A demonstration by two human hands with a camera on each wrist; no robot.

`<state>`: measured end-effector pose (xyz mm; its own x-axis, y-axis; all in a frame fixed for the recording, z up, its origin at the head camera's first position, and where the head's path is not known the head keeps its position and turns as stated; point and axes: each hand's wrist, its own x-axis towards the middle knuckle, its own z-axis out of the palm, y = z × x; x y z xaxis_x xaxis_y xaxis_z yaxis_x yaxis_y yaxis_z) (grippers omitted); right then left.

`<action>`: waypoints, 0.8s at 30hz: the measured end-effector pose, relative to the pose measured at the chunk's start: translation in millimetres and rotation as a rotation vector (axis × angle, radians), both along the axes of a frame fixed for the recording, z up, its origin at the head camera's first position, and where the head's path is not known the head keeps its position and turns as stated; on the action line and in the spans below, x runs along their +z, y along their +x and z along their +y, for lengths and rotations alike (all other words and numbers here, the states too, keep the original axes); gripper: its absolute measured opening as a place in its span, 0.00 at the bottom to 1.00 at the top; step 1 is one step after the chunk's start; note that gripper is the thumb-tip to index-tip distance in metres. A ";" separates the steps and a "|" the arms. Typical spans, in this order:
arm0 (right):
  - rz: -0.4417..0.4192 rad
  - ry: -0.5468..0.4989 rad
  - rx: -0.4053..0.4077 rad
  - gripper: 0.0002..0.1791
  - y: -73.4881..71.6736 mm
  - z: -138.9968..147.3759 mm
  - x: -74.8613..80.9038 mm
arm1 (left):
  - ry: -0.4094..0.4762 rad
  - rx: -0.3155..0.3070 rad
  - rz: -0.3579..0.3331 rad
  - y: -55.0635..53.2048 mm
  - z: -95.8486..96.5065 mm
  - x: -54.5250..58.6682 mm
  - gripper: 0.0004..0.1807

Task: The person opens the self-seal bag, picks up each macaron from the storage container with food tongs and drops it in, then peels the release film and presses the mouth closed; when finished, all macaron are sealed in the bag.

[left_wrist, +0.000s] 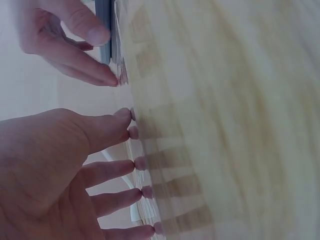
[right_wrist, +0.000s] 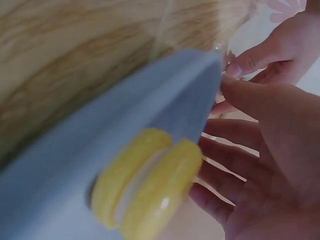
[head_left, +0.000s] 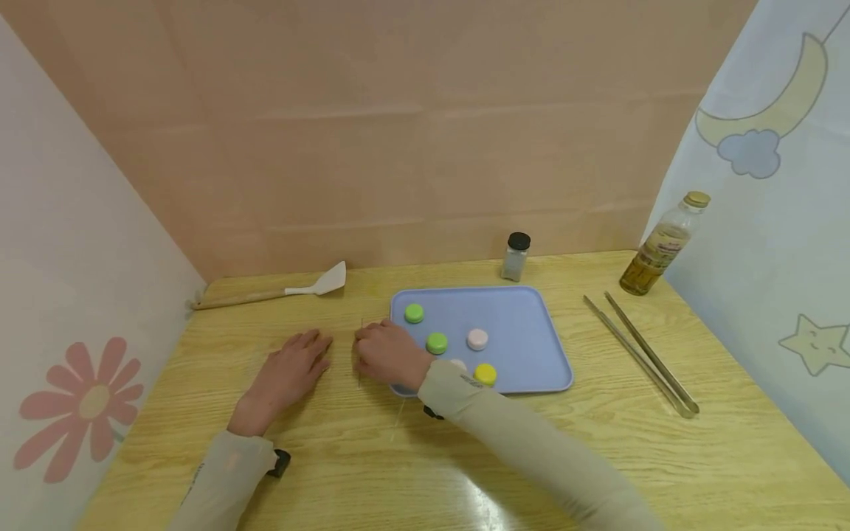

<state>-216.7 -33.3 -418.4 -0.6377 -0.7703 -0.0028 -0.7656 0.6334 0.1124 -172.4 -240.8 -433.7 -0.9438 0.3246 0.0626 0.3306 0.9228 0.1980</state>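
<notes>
My left hand rests its fingertips on the wooden table, left of the blue tray. The left wrist view shows its fingers spread, touching the tabletop with nothing held. My right hand reaches to the tray's left edge, fingertips down beside a thin dark line on the table. Its fingers are loosely bent, and no held thing shows. On the tray are green macarons, a pale pink macaron and a yellow macaron. Another pale one is partly hidden by the right sleeve.
A white spatula with a wooden handle lies at the back left. Behind the tray stands a small black-lidded jar. Metal tongs lie to the right, near a glass bottle of amber liquid. Paper-covered walls enclose three sides.
</notes>
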 end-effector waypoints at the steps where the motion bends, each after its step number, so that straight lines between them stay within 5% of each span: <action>1: -0.002 0.000 -0.002 0.15 -0.4 -0.4 -0.7 | -0.004 0.001 -0.002 -0.2 -0.3 -0.2 0.24; 24: 0.080 0.041 -0.057 0.17 0.6 -3.8 -4.4 | 0.050 -0.008 0.051 -2.4 -3.4 -2.8 0.18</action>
<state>-216.1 -37.1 -422.8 -0.6799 -0.7330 0.0193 -0.7160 0.6693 0.1984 -174.7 -244.2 -436.5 -0.9364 0.3272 0.1271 0.3485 0.9097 0.2260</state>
